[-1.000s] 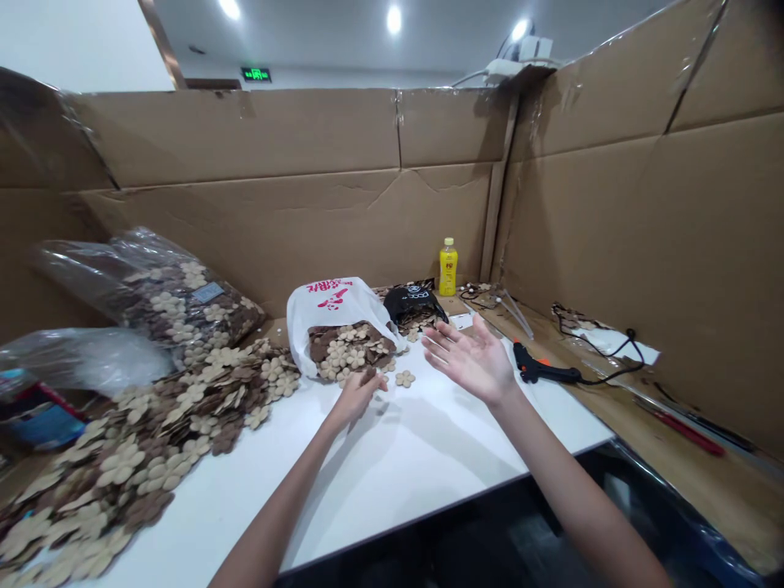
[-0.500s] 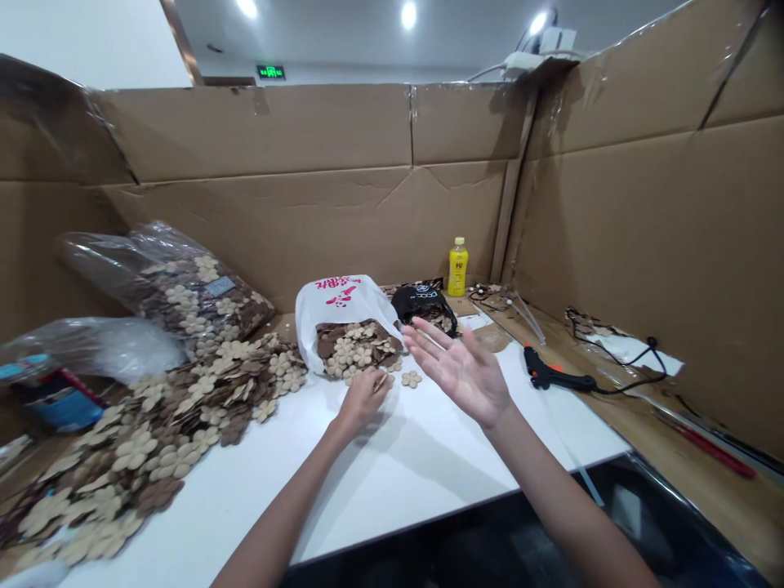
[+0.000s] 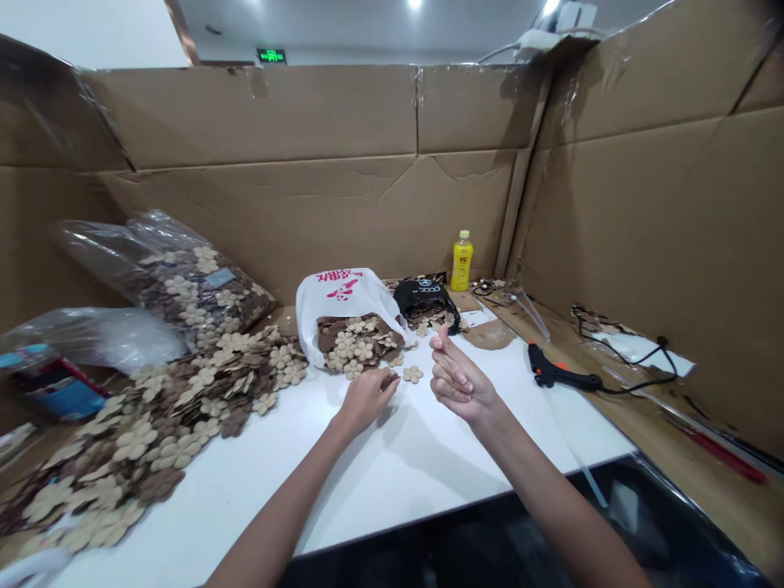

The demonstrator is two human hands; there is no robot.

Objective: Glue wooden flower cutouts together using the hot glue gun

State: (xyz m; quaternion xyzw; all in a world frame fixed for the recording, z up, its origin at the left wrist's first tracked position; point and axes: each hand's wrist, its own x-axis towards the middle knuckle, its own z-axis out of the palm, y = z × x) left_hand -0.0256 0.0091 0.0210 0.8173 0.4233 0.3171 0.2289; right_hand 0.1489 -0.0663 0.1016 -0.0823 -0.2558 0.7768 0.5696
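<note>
My left hand (image 3: 369, 400) rests on the white tabletop with its fingers closed in a pinch. A small brownish bit shows at the fingertips, too little of it to name. Just right of these fingers a single beige fabric flower (image 3: 412, 375) lies flat. Behind the hand a white plastic bag (image 3: 312, 298) lies on its side, its mouth full of beige and brown flowers (image 3: 357, 343). My right hand (image 3: 461, 380) is raised above the table, palm side toward me, fingers curled and thumb pressed against the index finger. I see nothing in it.
Loose flowers (image 3: 177, 416) are heaped at the left, below a clear bag of flowers (image 3: 202, 286). A black bag (image 3: 425, 298) and a yellow bottle (image 3: 461, 261) stand at the back. At the right lies a glue gun (image 3: 557, 371) with its cord. Cardboard walls (image 3: 275, 212) enclose the table.
My right hand has gone from open and spread to curled, with thumb and index finger together. My left hand stays in nearly the same place, still pinched. The view has tilted slightly.
</note>
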